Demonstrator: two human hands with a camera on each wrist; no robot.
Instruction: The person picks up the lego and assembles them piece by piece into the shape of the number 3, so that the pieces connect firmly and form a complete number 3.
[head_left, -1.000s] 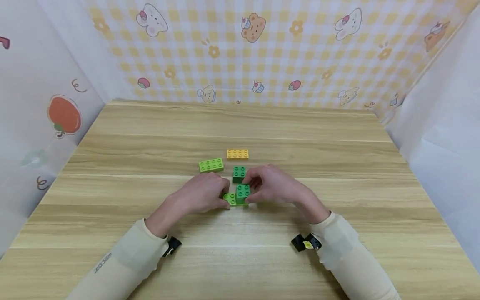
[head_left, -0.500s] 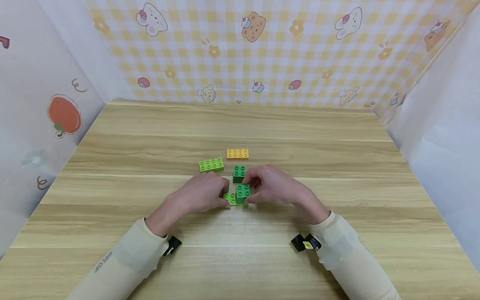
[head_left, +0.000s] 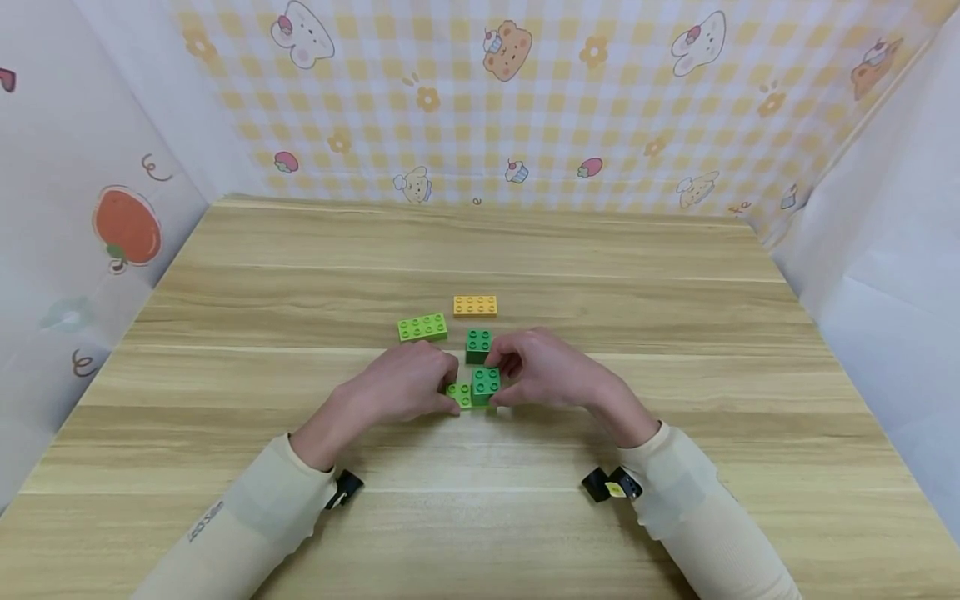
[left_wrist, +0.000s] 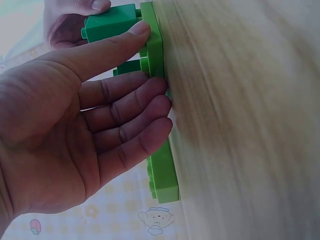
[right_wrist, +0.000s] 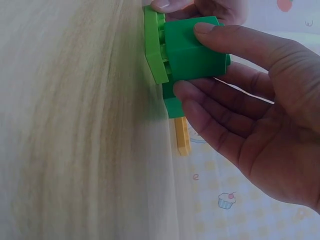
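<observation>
Plate [head_left: 464, 397] hides partly behind the left hand [head_left: 399, 382] pinching it (right hand [head_left: 549, 372] grips the nearer green block [head_left: 486, 385])

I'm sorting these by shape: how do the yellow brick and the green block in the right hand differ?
The yellow brick shows eight studs; the green block shows four. The yellow brick is low; the green block is taller. The yellow brick lies on the table, while the right hand pinches the green block over the lime brick. Both have their studs up.
</observation>
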